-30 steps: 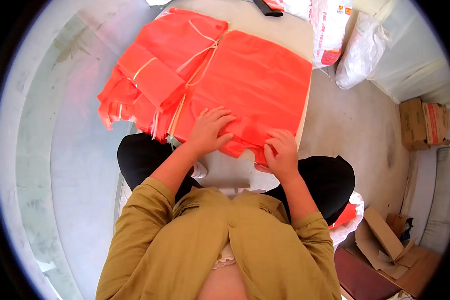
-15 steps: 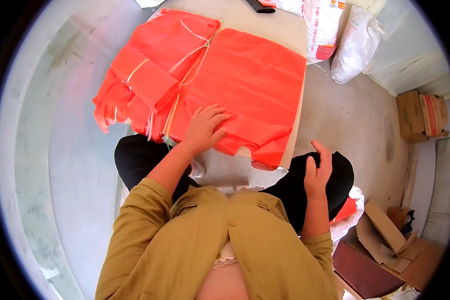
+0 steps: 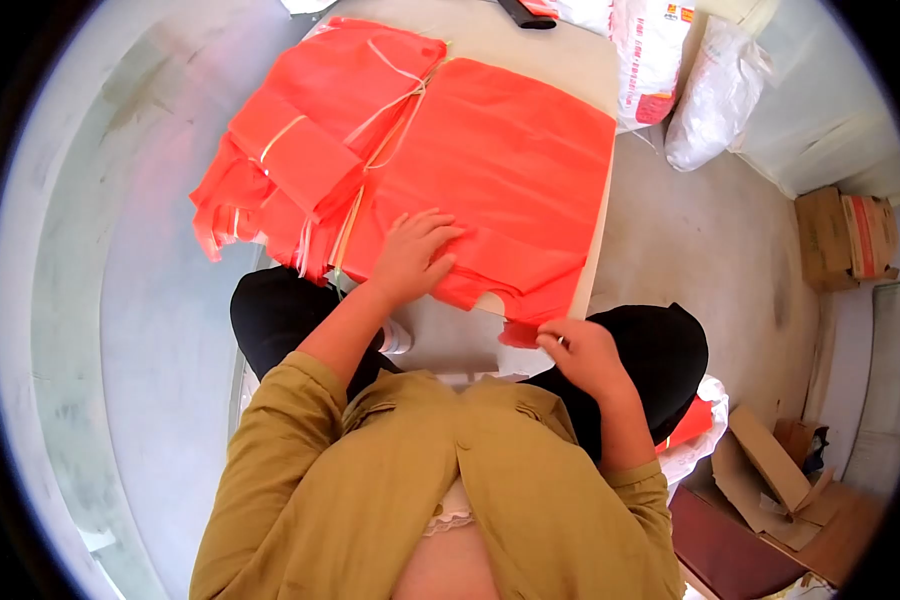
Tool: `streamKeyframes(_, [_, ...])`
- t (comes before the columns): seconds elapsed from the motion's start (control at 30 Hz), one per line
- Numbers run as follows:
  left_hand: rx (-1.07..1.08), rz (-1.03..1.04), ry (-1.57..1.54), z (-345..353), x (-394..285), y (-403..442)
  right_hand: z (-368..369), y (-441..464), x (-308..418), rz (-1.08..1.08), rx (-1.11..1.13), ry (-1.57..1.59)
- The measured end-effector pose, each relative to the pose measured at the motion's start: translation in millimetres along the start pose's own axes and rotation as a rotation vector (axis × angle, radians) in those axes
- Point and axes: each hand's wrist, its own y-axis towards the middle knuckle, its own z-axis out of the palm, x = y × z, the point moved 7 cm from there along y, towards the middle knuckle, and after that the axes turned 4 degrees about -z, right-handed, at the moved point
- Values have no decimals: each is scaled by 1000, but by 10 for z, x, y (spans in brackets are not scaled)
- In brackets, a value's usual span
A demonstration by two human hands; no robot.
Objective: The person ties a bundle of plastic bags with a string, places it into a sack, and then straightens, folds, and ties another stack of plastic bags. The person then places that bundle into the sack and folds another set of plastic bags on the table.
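A broad, flat stack of red plastic bags (image 3: 515, 165) lies in front of me, with a curved cut-out along its near edge. My left hand (image 3: 415, 258) rests on the stack's near left part, palm down and fingers outstretched. At the near right corner my right hand (image 3: 582, 352) has its fingers closed in a pinch on the edge of a red bag. Left of the stack are more red bags in a folded bundle (image 3: 300, 160), crossed by a thin band. Pale strings (image 3: 415, 90) run between the two piles.
Beneath the bags is a tan board (image 3: 570, 70). White printed sacks (image 3: 653, 60) and a translucent bag (image 3: 718, 95) stand at the back right. Cardboard boxes (image 3: 838, 240) sit by the right wall, and opened cardboard (image 3: 770, 460) lies lower right. My knees flank the near edge.
My right hand has moved left and down from above my right knee to the stack's near right corner, and its fingers have closed on a bag's edge. The left hand stays put.
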Motion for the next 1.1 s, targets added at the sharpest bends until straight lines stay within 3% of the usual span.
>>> streamKeyframes(0.13, [-24, 10, 14, -4, -2, 7, -272, 130, 132, -360, -462, -284])
streamKeyframes(0.23, [-12, 14, 30, -4, -12, 20, -231, 453, 207, -674, -525, -451])
streamKeyframes(0.33, [44, 58, 43, 4, -19, 5, -174, 659, 250, -753, -493, -511])
streamKeyframes(0.53, [144, 29, -36, 8, 51, 39, -367, 962, 119, -440, -356, -384])
streamKeyframes(0.93, [283, 109, 15, -169, -80, 134, -458, 1095, 10, -174, -332, -6])
streamKeyframes(1.1, [298, 24, -184, -217, -55, 259, -450, 1153, -111, -91, -346, 110])
